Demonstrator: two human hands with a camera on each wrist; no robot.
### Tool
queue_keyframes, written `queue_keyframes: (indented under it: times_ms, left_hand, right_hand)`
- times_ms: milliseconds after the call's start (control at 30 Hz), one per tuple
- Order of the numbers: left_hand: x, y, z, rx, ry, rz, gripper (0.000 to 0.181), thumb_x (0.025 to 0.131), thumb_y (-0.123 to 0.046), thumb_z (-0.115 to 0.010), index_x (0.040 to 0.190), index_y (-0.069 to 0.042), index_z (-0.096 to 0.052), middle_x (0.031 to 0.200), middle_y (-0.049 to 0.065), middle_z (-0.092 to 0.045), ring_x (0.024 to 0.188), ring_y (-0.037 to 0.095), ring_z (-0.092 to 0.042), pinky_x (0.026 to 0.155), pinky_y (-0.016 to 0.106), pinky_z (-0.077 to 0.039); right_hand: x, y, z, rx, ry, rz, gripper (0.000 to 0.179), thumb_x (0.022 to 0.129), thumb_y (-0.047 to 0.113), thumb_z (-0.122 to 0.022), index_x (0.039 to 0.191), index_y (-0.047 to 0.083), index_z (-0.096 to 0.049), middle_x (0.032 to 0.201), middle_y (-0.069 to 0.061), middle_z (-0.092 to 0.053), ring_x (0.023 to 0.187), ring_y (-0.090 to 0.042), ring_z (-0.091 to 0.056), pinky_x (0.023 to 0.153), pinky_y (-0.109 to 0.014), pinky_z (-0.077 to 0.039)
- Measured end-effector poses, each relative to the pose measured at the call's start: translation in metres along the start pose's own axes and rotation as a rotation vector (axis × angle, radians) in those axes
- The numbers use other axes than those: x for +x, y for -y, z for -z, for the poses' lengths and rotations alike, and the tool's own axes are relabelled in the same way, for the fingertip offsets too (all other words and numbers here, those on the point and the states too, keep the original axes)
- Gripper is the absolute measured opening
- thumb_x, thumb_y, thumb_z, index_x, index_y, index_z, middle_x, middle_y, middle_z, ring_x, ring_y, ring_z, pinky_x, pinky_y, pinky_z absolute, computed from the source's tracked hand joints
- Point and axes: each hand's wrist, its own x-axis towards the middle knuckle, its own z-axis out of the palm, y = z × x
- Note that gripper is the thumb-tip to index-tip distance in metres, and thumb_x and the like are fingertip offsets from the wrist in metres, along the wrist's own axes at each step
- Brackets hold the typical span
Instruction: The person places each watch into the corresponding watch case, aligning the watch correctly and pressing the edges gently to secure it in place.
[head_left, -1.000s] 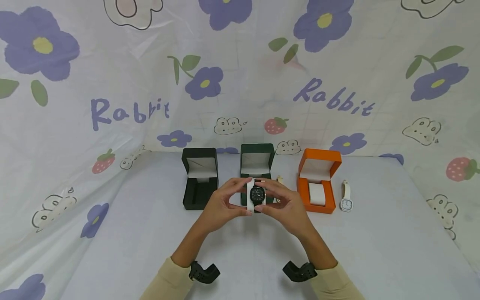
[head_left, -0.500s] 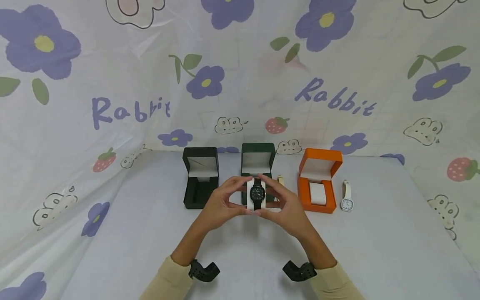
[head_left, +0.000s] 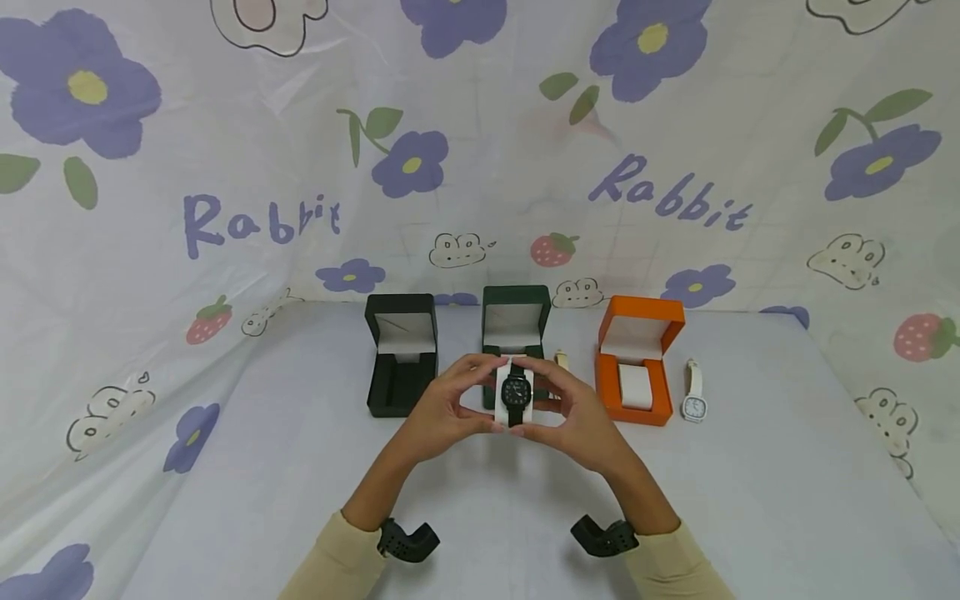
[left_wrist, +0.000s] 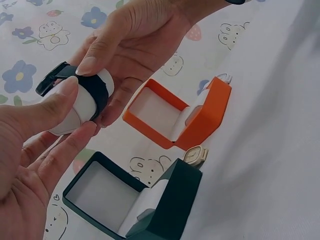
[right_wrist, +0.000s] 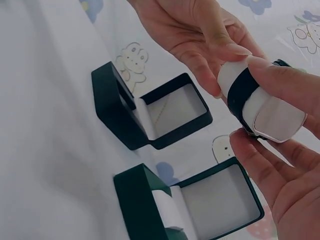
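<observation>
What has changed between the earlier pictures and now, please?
The right hand has shifted its thumb toward the person, from beside the black watch dial to the near strap end. Nothing was let go: the left hand still holds the white cushion. The open boxes and white watch stayed in place.

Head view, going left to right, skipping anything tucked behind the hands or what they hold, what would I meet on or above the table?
Black box, left hand, black watch around a white cushion, right hand, orange box, white watch.
</observation>
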Motion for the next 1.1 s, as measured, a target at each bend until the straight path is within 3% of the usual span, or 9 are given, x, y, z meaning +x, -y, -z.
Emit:
queue_keyframes:
  times_ms: [200,400,600,800,1100]
  left_hand:
    - [0.0006,-0.0011,0.0002,-0.008,-0.034,-0.014,0.081,0.079,0.006,-0.083,0.151,-0.011,-0.05,0.143,0.012,-0.048,0.124,0.033,-0.058,0.08,0.037,-0.063]
    - [0.0009,-0.0006,0.0013,-0.004,-0.051,-0.013,0.082,0.078,0.006,-0.084,0.15,-0.011,-0.051,0.143,0.013,-0.048,0.123,0.033,-0.058,0.08,0.037,-0.063]
    - [0.0003,-0.0009,0.0001,-0.004,-0.06,-0.015,0.081,0.078,0.004,-0.085,0.149,-0.016,-0.053,0.141,0.003,-0.05,0.122,0.029,-0.059,0.08,0.039,-0.063]
    - [0.0004,-0.0014,0.0,-0.009,-0.057,-0.019,0.081,0.077,0.005,-0.085,0.148,-0.014,-0.053,0.142,0.006,-0.049,0.122,0.032,-0.059,0.079,0.038,-0.063]
    - [0.0003,-0.0017,0.0008,-0.011,-0.038,0.0,0.08,0.078,0.005,-0.085,0.149,-0.01,-0.051,0.144,0.004,-0.05,0.123,0.03,-0.058,0.08,0.038,-0.063]
  right_hand:
    - [0.0009,0.0005,0.0026,-0.026,-0.012,0.042,0.087,0.077,0.007,-0.09,0.151,0.022,-0.048,0.142,-0.002,-0.053,0.121,-0.026,-0.057,0.096,-0.046,-0.057]
    - [0.0012,0.0002,0.0048,-0.048,-0.022,0.055,0.084,0.076,0.008,-0.091,0.148,0.025,-0.05,0.137,0.0,-0.054,0.121,-0.02,-0.056,0.096,-0.034,-0.057]
    - [0.0014,-0.0002,0.0045,-0.05,-0.026,0.035,0.084,0.074,0.002,-0.091,0.146,0.02,-0.051,0.134,-0.002,-0.054,0.121,-0.021,-0.056,0.097,-0.035,-0.057]
    - [0.001,0.0002,0.0043,-0.041,-0.028,0.03,0.085,0.073,-0.002,-0.09,0.146,0.015,-0.05,0.135,-0.006,-0.054,0.121,-0.024,-0.056,0.099,-0.039,-0.056]
    - [0.0009,0.0004,0.0061,-0.042,-0.004,0.062,0.082,0.075,0.003,-0.09,0.146,0.019,-0.052,0.133,-0.003,-0.056,0.12,-0.022,-0.057,0.098,-0.033,-0.056]
